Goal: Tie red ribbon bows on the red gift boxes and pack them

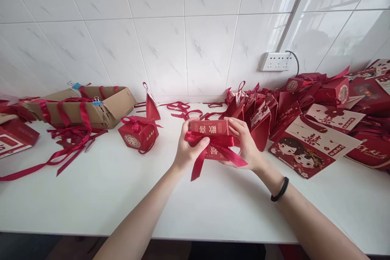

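Note:
Between my two hands is a small red gift box (210, 127) with pale characters printed on it. A dark red ribbon (224, 140) is tied across it in a bow, its two tails hanging out to either side. My left hand (190, 146) grips the box's left side, the thumb pressed on the ribbon near the knot. Around the right side curls my right hand (245, 142), with a black band (279, 189) on that wrist. The box's underside is hidden from me.
A cardboard box (114, 107) draped with ribbons stands at the left. Nearer is a red hexagonal box (138, 133) with a bow. Several red gift boxes (332, 89) and printed bags (307, 150) crowd the right. A power strip (276, 61) is on the tiled wall.

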`<state>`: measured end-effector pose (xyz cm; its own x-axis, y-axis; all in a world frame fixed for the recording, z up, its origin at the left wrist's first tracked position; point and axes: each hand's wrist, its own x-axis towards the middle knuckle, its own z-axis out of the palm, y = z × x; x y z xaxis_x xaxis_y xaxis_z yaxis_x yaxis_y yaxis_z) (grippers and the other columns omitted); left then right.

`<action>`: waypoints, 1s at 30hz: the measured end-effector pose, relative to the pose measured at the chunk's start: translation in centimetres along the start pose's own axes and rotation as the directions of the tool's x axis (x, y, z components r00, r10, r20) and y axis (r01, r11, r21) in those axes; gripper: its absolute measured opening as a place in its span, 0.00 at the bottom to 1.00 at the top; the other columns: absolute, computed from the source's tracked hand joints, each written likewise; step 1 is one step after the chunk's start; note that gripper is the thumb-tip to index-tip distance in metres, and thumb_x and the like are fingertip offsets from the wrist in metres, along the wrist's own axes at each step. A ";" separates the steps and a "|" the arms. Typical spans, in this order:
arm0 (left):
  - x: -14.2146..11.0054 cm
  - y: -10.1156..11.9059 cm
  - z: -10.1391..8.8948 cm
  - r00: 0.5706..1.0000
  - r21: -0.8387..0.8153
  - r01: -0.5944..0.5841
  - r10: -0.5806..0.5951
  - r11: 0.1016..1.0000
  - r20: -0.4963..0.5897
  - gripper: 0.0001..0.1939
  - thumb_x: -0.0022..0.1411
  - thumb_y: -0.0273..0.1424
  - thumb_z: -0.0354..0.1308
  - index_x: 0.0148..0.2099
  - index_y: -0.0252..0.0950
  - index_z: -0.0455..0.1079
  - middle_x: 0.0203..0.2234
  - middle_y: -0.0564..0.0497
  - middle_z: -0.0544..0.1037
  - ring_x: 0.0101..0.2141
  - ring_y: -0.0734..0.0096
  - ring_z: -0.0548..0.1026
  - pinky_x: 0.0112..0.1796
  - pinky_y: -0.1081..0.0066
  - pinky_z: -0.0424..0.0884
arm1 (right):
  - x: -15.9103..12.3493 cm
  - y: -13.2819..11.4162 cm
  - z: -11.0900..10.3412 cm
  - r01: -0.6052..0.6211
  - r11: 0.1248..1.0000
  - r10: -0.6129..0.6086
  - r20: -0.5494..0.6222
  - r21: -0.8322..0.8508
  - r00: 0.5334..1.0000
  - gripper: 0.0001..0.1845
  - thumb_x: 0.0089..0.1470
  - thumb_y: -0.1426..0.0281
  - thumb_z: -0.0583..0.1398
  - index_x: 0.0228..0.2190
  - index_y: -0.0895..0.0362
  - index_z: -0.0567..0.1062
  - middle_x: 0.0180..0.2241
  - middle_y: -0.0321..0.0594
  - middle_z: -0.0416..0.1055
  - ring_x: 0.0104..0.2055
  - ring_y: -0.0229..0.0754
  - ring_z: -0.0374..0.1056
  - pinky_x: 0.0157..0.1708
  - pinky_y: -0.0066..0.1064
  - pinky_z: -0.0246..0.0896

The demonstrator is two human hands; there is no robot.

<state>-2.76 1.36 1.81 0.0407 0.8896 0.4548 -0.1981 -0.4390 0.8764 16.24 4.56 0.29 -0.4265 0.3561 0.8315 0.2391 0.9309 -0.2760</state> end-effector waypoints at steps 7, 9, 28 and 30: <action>0.2 -0.6 -0.2 1.000 0.007 0.006 -0.007 1.000 0.005 0.30 0.54 0.37 0.64 0.57 0.41 0.57 0.50 0.47 0.71 0.50 0.61 0.70 0.48 0.66 0.70 | 0.0 -0.4 0.1 0.062 0.990 -0.068 -0.042 -0.127 0.997 0.51 0.46 0.63 0.67 0.63 0.48 0.45 0.57 0.52 0.52 0.60 0.56 0.55 0.54 0.52 0.64; 0.4 -0.8 -0.3 1.000 -0.028 0.014 -0.014 1.000 -0.003 0.33 0.53 0.37 0.64 0.59 0.42 0.57 0.54 0.46 0.68 0.54 0.60 0.67 0.51 0.65 0.68 | 0.2 -0.6 0.2 0.067 0.979 -0.081 -0.066 -0.193 0.995 0.50 0.47 0.62 0.66 0.63 0.47 0.46 0.56 0.52 0.54 0.59 0.56 0.57 0.53 0.52 0.64; -0.4 -1.6 -0.6 0.925 -0.041 -0.380 0.379 0.924 -0.033 0.23 0.54 0.45 0.62 0.48 0.41 0.64 0.39 0.48 0.73 0.42 0.59 0.73 0.42 0.61 0.70 | -0.8 -1.9 0.2 0.260 0.882 -0.326 -0.109 -0.393 0.939 0.29 0.49 0.69 0.66 0.48 0.31 0.64 0.48 0.35 0.65 0.57 0.53 0.59 0.55 0.59 0.58; -0.8 -1.8 -0.6 0.909 0.022 -0.414 0.415 0.910 -0.050 0.27 0.51 0.50 0.61 0.49 0.44 0.63 0.38 0.49 0.73 0.40 0.59 0.73 0.41 0.60 0.70 | -1.1 -2.4 0.1 0.319 0.883 -0.370 -0.090 -0.345 0.925 0.28 0.48 0.72 0.66 0.44 0.28 0.67 0.45 0.31 0.67 0.56 0.50 0.60 0.56 0.55 0.59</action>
<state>-3.05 1.56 -0.23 -0.0941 0.6327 0.7687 -0.1752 -0.7706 0.6128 15.98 1.92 0.02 -0.4047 -0.0222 0.9142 0.3756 0.9075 0.1883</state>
